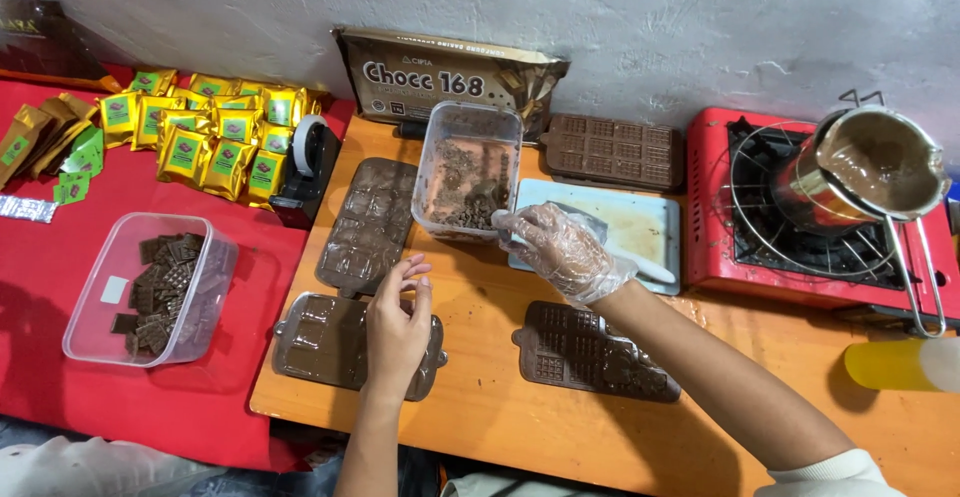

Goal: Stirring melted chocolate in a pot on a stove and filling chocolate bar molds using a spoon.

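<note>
Status, chocolate moulding on the desk [560, 427]:

- Left hand [398, 322], bare, fingers loosely curled and holding nothing, rests over the near-left mould [320, 342]. That mould looks filled with brown chocolate, surface glossy.
- Second mould [368, 225], just beyond it, also looks filled.
- Right hand [565, 252], in a clear glove, half open, reaches toward the tub [468, 169] of chocolate bits at the far middle. Can't tell whether it grips the pale scraper [640, 265] lying on the light blue tray [650, 219] under it; looks like touching, not clamped.
- Near-right mould [590, 352] shows its waffle grid, so it reads as empty or only smeared. Same for the far mould [612, 150] against the wall.
- Melting pot [875, 167] sits tilted on the red stove [720, 217], right side, coated brown inside; how much is left in it isn't visible.
- Left, on the red cloth [120, 377]: clear box [150, 287] of unwrapped bars, and further back a pile of gold-wrapped bars [210, 127], next to a tape dispenser [310, 162].
- Big chocolate bag [450, 82] leans on the wall.

Judgement: roughly midway. Two moulds poured, two to go, one earlier batch demoulded and partly wrapped. Boxed bars remain unwrapped.
</note>
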